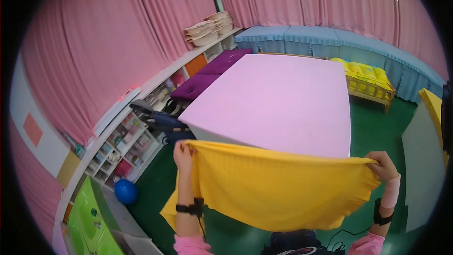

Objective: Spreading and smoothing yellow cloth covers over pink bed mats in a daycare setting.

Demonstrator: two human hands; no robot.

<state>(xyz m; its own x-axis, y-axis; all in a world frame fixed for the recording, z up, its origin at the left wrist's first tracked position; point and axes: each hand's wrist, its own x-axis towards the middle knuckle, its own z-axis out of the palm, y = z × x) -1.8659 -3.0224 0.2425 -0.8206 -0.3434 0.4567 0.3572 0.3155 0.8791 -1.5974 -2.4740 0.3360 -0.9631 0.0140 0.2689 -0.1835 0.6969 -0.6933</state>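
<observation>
A yellow cloth [283,186] hangs stretched between my two hands, its upper edge pulled nearly straight and its lower part draping down in a curve. My left hand [183,155] pinches the cloth near its upper left corner, and a loose flap falls beside that forearm. At the upper right corner, my right hand [384,164] has its fingers closed on the edge. Just beyond the cloth stands a large table with a pale pink top [283,99]; the cloth hides part of its near edge.
Left of the table are a purple padded bench [200,85], a dark folded stroller [158,119], open white shelves [141,146] and a blue ball [126,191]. A green tub [87,217] sits lower left. A small wooden bed [370,82] stands far right, a white panel [424,160] nearer.
</observation>
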